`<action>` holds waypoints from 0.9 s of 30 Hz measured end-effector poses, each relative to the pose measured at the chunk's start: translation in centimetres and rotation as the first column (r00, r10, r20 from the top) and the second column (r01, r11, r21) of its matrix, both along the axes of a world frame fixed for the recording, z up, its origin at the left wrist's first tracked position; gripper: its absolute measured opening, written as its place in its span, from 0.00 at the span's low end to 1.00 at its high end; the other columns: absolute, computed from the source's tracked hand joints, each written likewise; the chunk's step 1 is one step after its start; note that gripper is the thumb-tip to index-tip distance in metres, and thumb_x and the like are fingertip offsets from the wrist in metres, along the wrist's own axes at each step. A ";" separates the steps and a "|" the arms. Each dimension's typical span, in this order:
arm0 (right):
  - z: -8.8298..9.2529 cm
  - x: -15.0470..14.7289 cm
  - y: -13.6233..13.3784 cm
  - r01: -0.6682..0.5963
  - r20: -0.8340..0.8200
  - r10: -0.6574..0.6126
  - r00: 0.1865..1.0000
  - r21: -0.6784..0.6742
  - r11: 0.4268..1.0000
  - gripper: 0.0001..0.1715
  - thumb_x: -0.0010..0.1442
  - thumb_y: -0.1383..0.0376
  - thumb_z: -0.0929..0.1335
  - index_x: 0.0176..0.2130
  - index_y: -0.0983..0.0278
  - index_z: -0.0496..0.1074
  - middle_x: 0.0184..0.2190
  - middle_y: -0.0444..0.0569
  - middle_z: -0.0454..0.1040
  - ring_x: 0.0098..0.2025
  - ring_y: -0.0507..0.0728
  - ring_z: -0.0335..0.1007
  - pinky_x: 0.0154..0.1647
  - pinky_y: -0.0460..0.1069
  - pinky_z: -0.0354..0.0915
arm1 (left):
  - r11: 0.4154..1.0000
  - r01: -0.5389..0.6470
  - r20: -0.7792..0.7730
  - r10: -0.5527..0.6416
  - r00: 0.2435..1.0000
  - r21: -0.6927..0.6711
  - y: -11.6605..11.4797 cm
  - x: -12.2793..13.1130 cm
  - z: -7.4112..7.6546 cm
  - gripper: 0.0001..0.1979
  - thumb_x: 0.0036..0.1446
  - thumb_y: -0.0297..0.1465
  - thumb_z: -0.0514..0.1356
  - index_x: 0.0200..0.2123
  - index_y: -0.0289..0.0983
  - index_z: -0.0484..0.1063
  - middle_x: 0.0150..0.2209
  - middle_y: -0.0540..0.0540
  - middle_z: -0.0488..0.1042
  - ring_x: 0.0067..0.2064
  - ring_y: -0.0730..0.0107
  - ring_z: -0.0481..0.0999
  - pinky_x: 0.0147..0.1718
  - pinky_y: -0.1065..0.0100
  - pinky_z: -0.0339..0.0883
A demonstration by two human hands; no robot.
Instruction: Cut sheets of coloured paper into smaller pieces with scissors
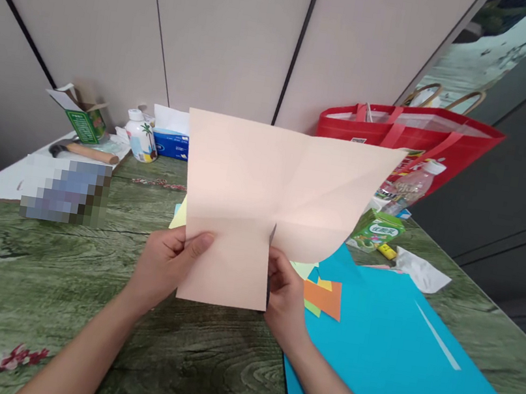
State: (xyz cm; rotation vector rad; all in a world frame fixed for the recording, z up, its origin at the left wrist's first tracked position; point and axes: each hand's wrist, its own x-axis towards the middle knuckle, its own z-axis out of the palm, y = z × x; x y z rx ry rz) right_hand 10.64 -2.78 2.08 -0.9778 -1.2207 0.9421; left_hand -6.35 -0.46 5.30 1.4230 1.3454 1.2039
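A large sheet of pale peach paper is held up in front of me, above the table. My left hand pinches its lower left edge, thumb on the near face and fingers behind. A straight slit runs up from the bottom edge, and the part right of it curls away. My right hand is closed at this slit, its fingers curled against the paper's edge. A dark sliver shows in the slit and beside the fingers; I cannot make out what it is.
Blue sheets lie at the right, with orange paper scraps on them. Behind stand a red bag, a plastic bottle and a green carton. A hammer, white bottle and tissue box are back left.
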 end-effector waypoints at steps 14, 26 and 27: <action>-0.2 0.0 0.0 0.015 -0.004 -0.015 1.000 -0.018 1.000 0.13 0.45 0.68 0.70 0.35 0.63 0.69 0.26 0.45 0.71 0.29 0.54 0.65 0.32 0.49 0.64 | 1.000 0.021 0.042 -0.021 0.999 -0.005 0.1 -0.1 -0.2 0.17 0.46 0.43 0.60 0.26 0.34 0.75 0.20 0.47 0.71 0.20 0.73 0.65 0.17 0.73 0.61; -0.2 0.0 0.0 0.015 -0.048 -0.017 0.999 -0.039 0.999 0.13 0.44 0.69 0.70 0.33 0.62 0.68 0.22 0.42 0.67 0.25 0.52 0.61 0.30 0.48 0.62 | 0.999 0.027 0.034 -0.028 0.999 0.022 0.1 -0.2 -0.3 0.15 0.47 0.42 0.60 0.25 0.34 0.75 0.20 0.49 0.70 0.20 0.75 0.64 0.16 0.75 0.59; -0.2 0.0 0.0 0.020 -0.048 -0.022 0.999 -0.038 0.999 0.13 0.44 0.70 0.70 0.33 0.62 0.69 0.22 0.42 0.68 0.25 0.52 0.62 0.30 0.48 0.62 | 0.999 0.028 0.028 -0.028 0.999 0.023 0.1 -0.2 -0.3 0.15 0.47 0.41 0.60 0.25 0.34 0.75 0.20 0.49 0.70 0.20 0.75 0.64 0.16 0.74 0.59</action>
